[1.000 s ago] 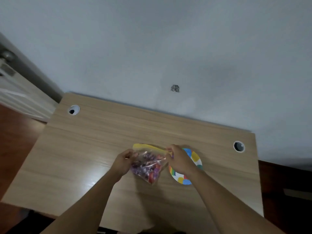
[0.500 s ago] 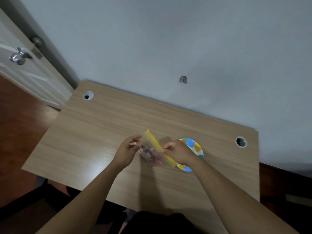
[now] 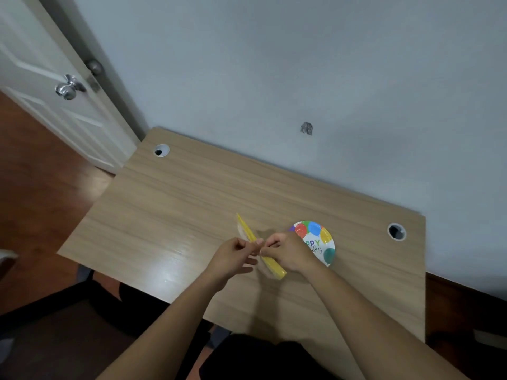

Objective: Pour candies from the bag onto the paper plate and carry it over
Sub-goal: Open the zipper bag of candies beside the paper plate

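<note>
A clear candy bag (image 3: 248, 233) with a yellow zip strip is held edge-on above the wooden desk (image 3: 192, 215). My left hand (image 3: 233, 256) and my right hand (image 3: 288, 252) pinch the strip near its middle, fingertips almost touching. The candies inside are hidden from this angle. A round paper plate (image 3: 319, 242) printed with balloons and lettering lies flat on the desk just right of my right hand, partly covered by it.
The desk stands against a pale wall, with cable holes at the back left (image 3: 161, 150) and right (image 3: 396, 231). A white door with a metal knob (image 3: 67, 89) is at the far left. Dark wooden floor surrounds the desk.
The bag has turned from flat, showing its candies, to edge-on with the yellow strip up. Both hands have come together at the strip's middle. The view has shifted, revealing the door.
</note>
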